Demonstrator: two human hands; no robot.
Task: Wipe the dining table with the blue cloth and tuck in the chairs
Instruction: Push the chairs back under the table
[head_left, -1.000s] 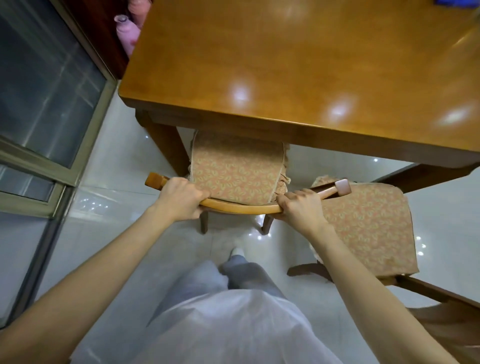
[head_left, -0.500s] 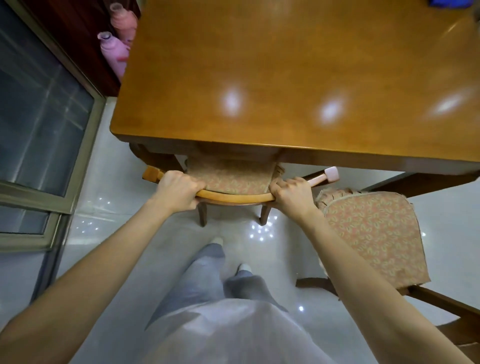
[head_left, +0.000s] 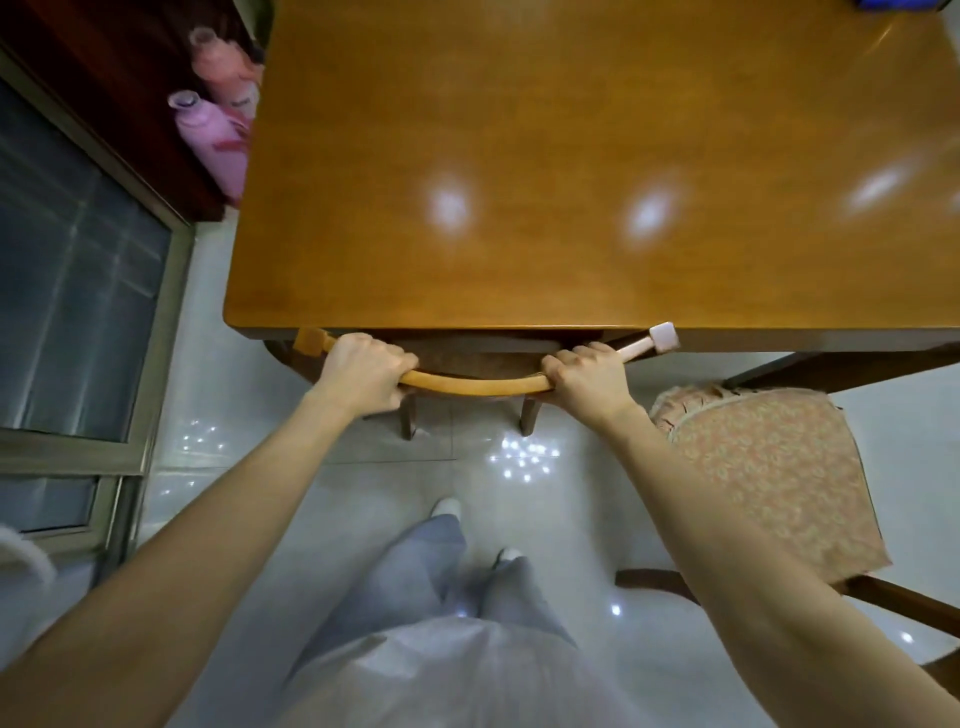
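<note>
Gripping the chair (head_left: 478, 385) by its curved back rail, we curl our left hand (head_left: 363, 376) and right hand (head_left: 587, 382) tightly round it (one near each end). Its seat lies under the dining table (head_left: 519, 156). The blue cloth (head_left: 893, 3) sits at the table's far right corner, and a second chair (head_left: 769, 467) stands out from the table on our right.

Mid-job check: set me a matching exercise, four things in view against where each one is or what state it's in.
Things:
1. chair back
2. second chair
3. blue cloth
4. pink bottle

Places or states:
A. far right corner of the table
B. left of the table, by the cabinet
C. gripped by left hand and right hand
D. seat out from under the table

Pairs: 1-C, 2-D, 3-A, 4-B
</note>
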